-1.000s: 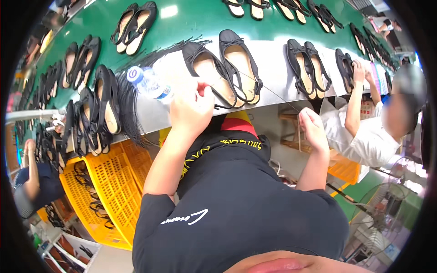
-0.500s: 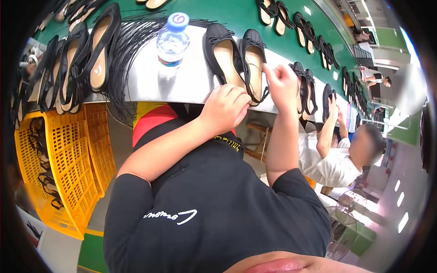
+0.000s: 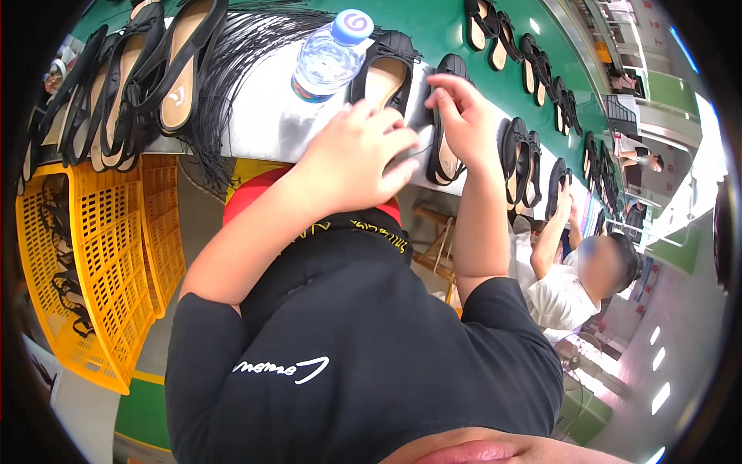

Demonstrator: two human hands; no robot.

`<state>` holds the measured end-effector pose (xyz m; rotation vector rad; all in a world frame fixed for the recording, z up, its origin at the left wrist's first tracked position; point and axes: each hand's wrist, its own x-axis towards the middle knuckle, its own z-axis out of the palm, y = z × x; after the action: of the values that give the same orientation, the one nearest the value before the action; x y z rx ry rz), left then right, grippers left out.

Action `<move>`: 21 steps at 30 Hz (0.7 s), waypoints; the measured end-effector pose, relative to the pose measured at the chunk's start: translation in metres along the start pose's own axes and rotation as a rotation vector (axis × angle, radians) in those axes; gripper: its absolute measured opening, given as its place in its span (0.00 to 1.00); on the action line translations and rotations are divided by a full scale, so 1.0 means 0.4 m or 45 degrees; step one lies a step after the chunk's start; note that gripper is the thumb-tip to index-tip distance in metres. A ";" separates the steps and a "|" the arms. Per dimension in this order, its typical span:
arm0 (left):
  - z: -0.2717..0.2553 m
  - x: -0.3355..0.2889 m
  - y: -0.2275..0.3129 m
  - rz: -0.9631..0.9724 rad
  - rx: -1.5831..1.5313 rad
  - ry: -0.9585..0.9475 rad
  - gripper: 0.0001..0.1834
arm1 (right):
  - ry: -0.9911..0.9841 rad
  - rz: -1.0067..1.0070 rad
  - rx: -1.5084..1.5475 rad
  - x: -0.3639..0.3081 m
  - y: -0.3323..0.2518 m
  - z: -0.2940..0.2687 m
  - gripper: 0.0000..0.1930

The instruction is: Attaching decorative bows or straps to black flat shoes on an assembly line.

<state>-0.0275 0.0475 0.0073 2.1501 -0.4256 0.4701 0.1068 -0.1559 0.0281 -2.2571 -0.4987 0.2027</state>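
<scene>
Two black shoes with beige insoles stand at the front edge of the metal-topped worktable. The left shoe (image 3: 386, 76) is partly covered at its heel by my left hand (image 3: 352, 158), whose fingers are spread. A dark strap shows between its thumb and forefinger; I cannot tell whether they touch it. My right hand (image 3: 470, 127) is beside the right shoe (image 3: 444, 158), overlapping its edge. Its fingers are bent, with a gap between thumb and forefinger. A water bottle (image 3: 328, 66) with a blue cap stands left of the pair.
Black cords (image 3: 212, 93) lie in a bundle left of the bottle and hang over the edge. More black shoes (image 3: 185, 69) stand at the left, above yellow crates (image 3: 100, 255). Shoe pairs line the green belt (image 3: 433, 39). A person (image 3: 572, 286) works at the right.
The two shoes are farther apart, and the right one sits nearer the edge. My left hand has opened from its closed grip; my right hand's fingers have loosened. The whole view has shifted slightly.
</scene>
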 end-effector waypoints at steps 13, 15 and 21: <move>0.155 0.127 -0.120 -0.552 0.452 -0.212 0.09 | -0.066 -0.128 -0.559 0.063 -0.012 0.071 0.09; 0.171 0.109 -0.140 -0.510 0.413 -0.048 0.10 | -0.100 -0.135 -0.627 0.062 0.004 0.059 0.10; 0.149 0.102 -0.147 -0.463 0.353 -0.028 0.10 | -0.222 -0.054 -0.676 0.042 -0.014 0.015 0.11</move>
<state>0.0457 0.0268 -0.0464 2.4344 0.0268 0.3118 0.1187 -0.1415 0.0283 -2.7549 -0.7629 0.2716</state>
